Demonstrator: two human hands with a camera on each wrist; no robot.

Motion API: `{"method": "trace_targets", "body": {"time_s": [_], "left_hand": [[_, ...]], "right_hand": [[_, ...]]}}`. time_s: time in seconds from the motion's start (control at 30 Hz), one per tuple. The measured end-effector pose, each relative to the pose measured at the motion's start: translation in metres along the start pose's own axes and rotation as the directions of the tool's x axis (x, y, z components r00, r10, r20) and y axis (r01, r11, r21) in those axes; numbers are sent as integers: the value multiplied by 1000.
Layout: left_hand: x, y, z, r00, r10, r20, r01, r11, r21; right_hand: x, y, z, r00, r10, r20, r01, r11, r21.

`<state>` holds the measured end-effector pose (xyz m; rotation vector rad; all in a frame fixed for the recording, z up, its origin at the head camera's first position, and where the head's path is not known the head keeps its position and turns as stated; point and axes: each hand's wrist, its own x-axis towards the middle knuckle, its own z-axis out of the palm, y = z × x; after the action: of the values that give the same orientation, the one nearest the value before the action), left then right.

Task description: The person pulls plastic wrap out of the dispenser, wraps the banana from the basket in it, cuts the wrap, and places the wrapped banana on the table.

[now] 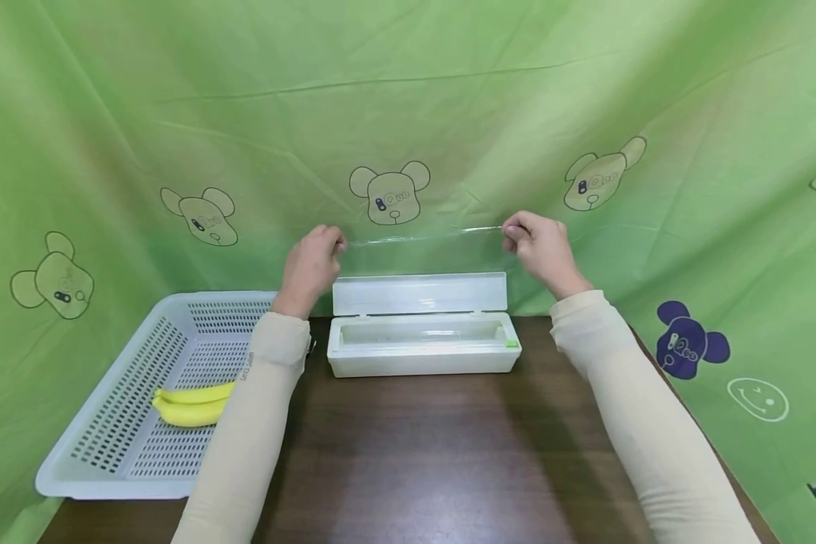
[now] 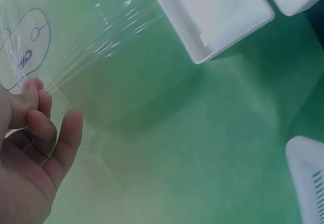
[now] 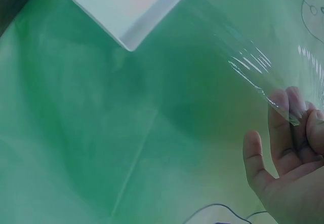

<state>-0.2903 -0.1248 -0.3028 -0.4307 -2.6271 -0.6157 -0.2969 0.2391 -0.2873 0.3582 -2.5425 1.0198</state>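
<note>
A sheet of clear plastic wrap [image 1: 476, 230] is stretched in the air between my two hands, above and behind a white wrap dispenser box [image 1: 421, 365]. My left hand [image 1: 311, 264] pinches one top corner between thumb and forefinger; creases fan out from there in the left wrist view. At the other corner, my right hand [image 1: 540, 249] pinches the film [image 3: 253, 64] the same way, with the little finger held apart. The box's lid [image 1: 418, 293] stands raised at the back, and a small green piece [image 1: 511, 344] sits on its right front edge.
To the left, a pale perforated basket [image 1: 109, 489] holds yellow bananas [image 1: 189, 412], partly covered by my left sleeve. The dark wooden table [image 1: 408, 453] meets a green printed curtain [image 1: 489, 136] at the back and right.
</note>
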Motion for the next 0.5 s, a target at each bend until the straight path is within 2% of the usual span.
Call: {"method": "trace_targets", "body": {"time_s": [0.23, 0.5], "left_hand": [[9, 3, -13, 1000, 15, -21, -15, 1000, -17], [16, 5, -24, 1000, 14, -20, -15, 1000, -21]], "right_hand": [[9, -10, -9, 999, -17, -38, 17, 1000, -16], [16, -19, -18, 999, -22, -35, 21, 1000, -22]]}}
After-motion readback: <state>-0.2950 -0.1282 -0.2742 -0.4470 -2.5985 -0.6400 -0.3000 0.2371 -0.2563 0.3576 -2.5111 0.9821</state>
